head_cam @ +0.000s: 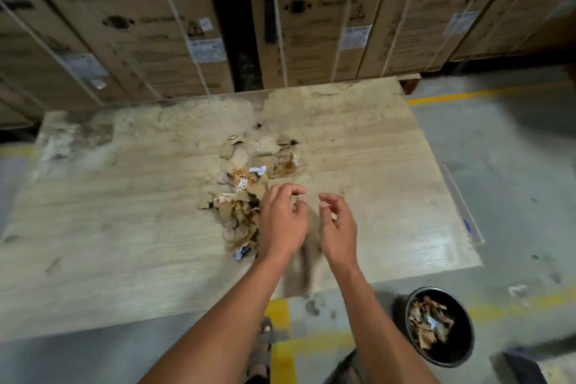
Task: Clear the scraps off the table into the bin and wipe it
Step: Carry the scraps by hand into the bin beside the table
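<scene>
Hands first, and we see both at the centre of the frame, over the pale wood-grain tabletop (pixel 358 146). Our left hand (pixel 282 221) hangs with fingers curled loosely, nothing pinched that we can make out, its knuckles right at the edge of the scraps. Our right hand (pixel 338 224) is beside it, a little apart, fingers half bent and empty, palm turned toward the left one.

Just left of the left hand we find the heap of torn brown cardboard scraps (pixel 240 215), mixed with bits of white and blue paper, running up toward the middle of the frame. More loose brown pieces (pixel 230 148) lie above it.

Down at the lower right of the frame, on the grey concrete floor (pixel 514 165), we see the round black bin (pixel 466 352) with brown scraps already inside. Across the top of the frame stand brown washing machine cartons (pixel 327 19).
</scene>
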A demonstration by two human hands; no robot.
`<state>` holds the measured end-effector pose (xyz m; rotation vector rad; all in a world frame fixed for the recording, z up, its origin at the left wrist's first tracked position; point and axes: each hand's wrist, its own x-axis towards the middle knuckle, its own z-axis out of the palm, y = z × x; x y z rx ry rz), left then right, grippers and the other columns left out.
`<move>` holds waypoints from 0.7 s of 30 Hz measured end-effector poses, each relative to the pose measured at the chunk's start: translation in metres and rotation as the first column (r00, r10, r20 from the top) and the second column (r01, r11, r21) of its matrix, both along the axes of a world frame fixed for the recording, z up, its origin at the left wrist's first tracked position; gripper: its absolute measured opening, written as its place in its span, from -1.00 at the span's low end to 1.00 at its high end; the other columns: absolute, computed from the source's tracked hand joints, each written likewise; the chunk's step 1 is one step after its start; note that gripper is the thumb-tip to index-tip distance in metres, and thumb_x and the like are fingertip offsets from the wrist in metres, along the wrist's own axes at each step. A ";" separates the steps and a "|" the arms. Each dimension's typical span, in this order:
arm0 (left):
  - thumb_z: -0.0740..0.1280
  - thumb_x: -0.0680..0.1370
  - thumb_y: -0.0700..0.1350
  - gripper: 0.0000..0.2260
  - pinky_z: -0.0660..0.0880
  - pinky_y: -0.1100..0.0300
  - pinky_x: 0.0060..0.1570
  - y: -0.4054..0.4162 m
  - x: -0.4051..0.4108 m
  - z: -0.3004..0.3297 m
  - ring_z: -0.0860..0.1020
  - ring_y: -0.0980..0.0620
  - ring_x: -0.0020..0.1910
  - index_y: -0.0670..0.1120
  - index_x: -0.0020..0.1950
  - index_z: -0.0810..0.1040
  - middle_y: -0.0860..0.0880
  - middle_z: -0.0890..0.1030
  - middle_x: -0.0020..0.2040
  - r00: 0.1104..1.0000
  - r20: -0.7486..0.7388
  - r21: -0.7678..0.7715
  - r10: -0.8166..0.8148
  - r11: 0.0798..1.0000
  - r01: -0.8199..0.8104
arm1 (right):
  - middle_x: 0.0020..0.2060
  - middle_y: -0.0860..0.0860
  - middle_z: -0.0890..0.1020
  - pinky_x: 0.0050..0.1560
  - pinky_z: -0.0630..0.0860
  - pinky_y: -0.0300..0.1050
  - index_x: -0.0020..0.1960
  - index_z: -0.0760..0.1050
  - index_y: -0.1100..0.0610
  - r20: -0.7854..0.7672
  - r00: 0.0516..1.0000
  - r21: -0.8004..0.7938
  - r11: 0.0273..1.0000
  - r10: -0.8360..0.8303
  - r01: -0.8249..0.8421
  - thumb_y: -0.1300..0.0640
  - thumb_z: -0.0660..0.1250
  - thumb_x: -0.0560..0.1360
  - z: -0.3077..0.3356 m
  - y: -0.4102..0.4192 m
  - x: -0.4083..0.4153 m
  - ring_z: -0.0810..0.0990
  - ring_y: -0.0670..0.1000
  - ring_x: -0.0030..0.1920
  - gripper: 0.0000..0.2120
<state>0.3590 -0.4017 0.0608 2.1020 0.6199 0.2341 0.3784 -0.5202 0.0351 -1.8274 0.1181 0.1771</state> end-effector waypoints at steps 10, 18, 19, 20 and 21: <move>0.12 0.66 0.42 -0.28 0.07 -0.22 0.66 0.105 -0.032 -0.058 0.09 -0.08 0.74 0.12 0.75 0.21 -0.01 0.14 0.77 0.943 -0.188 0.210 0.274 0.949 -0.234 | 0.71 -0.03 0.19 0.68 0.13 0.02 0.76 0.09 -0.03 0.038 0.977 -0.259 0.946 0.212 -0.195 -0.15 0.13 0.80 -0.034 0.088 -0.007 0.12 -0.03 0.71 -0.41; 0.10 0.67 0.35 -0.37 0.19 -0.23 0.66 0.107 -0.014 -0.086 0.23 -0.04 0.68 0.03 0.60 0.49 0.00 0.38 0.65 0.973 -0.071 0.138 0.221 0.968 -0.209 | 0.70 -0.09 0.24 0.70 0.18 0.14 0.74 0.17 -0.03 0.075 0.966 -0.361 0.910 0.247 -0.205 -0.21 0.07 0.78 -0.061 0.113 0.004 0.14 -0.07 0.69 -0.42; 0.12 0.68 0.34 -0.39 0.24 -0.22 0.64 0.106 -0.013 -0.086 0.26 -0.02 0.66 0.02 0.60 0.49 0.01 0.40 0.64 0.976 -0.048 0.108 0.213 0.972 -0.207 | 0.69 -0.09 0.27 0.69 0.20 0.14 0.73 0.20 -0.02 0.082 0.968 -0.351 0.916 0.236 -0.194 -0.18 0.08 0.78 -0.062 0.115 0.004 0.17 -0.08 0.68 -0.43; 0.14 0.69 0.33 -0.40 0.27 -0.19 0.63 0.104 -0.012 -0.087 0.28 0.01 0.65 0.03 0.61 0.49 0.03 0.40 0.63 0.978 -0.031 0.074 0.205 0.977 -0.202 | 0.67 -0.09 0.30 0.68 0.24 0.14 0.72 0.23 -0.01 0.093 0.969 -0.338 0.922 0.230 -0.187 -0.14 0.11 0.78 -0.063 0.118 0.004 0.21 -0.08 0.66 -0.45; 0.15 0.69 0.32 -0.40 0.30 -0.16 0.63 0.103 -0.012 -0.088 0.29 0.03 0.65 0.04 0.62 0.47 0.05 0.40 0.64 0.981 -0.021 0.049 0.194 0.980 -0.193 | 0.65 -0.07 0.34 0.66 0.28 0.14 0.71 0.26 0.02 0.112 0.967 -0.323 0.929 0.228 -0.182 -0.08 0.15 0.78 -0.063 0.120 0.003 0.26 -0.07 0.64 -0.48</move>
